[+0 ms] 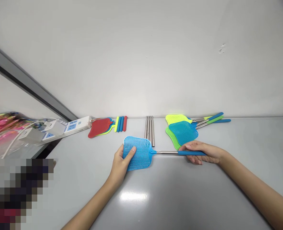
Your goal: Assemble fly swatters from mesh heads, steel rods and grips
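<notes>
1. Bright blue fly swatter head (137, 153): moulded plastic mesh, smooth, faintly glossy.
2. Slim straight telescopic shaft (166, 152): polished steel, shiny.
3. Long blue handle grip (191, 153): smooth plastic, soft sheen.
4. Pale grey table top (179, 198): smooth laminate, glossy.
5. White rectangular power strip (77, 124): smooth plastic, satin.

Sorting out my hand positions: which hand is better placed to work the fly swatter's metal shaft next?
Probably the right hand: it closes around the blue grip, right where the metal shaft begins. The left hand holds the blue mesh head, farther along.
</notes>
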`<action>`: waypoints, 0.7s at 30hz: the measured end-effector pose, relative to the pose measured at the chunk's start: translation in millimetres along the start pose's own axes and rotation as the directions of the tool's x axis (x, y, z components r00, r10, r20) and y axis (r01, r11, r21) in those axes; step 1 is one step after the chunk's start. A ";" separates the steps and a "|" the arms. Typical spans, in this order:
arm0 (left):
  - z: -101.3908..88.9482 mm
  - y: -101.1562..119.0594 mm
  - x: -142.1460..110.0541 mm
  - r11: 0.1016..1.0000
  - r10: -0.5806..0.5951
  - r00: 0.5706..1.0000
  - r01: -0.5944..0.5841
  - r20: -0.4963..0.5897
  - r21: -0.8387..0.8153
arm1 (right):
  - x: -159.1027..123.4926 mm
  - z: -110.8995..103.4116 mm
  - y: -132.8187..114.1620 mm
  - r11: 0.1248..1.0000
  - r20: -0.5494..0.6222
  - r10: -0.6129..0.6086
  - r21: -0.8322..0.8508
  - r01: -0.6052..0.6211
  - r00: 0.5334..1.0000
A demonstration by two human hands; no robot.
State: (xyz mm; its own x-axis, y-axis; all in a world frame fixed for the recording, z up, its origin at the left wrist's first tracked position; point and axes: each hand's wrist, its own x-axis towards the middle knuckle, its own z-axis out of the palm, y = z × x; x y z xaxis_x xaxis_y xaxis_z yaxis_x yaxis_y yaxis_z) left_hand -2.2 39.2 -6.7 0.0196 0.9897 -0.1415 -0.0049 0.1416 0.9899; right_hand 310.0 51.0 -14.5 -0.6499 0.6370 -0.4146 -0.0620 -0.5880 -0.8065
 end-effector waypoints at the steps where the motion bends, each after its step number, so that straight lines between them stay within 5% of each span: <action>1: -0.7 -0.3 1.0 1.000 -0.007 1.000 0.008 0.004 -0.023 | 0.0 -1.1 0.4 0.999 0.009 -0.023 0.028 0.023 1.000; 5: -2.7 -0.1 4.2 0.995 -0.023 1.000 0.023 0.005 -0.099 | 0.8 -3.3 1.6 0.991 0.043 -0.090 0.106 0.085 0.995; 21: -0.7 2.1 4.1 0.990 -0.039 0.999 0.035 -0.024 -0.135 | 2.8 -0.8 2.1 0.989 -0.001 -0.052 0.141 0.052 0.999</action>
State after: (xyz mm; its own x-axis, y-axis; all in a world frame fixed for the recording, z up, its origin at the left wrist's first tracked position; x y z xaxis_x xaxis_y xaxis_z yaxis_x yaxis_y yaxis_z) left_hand -2.9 43.6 -5.2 -0.0042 0.9837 -0.1800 -0.1390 0.1777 0.9742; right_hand 308.7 52.0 -17.7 -0.6451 0.6674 -0.3720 -0.2019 -0.6185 -0.7594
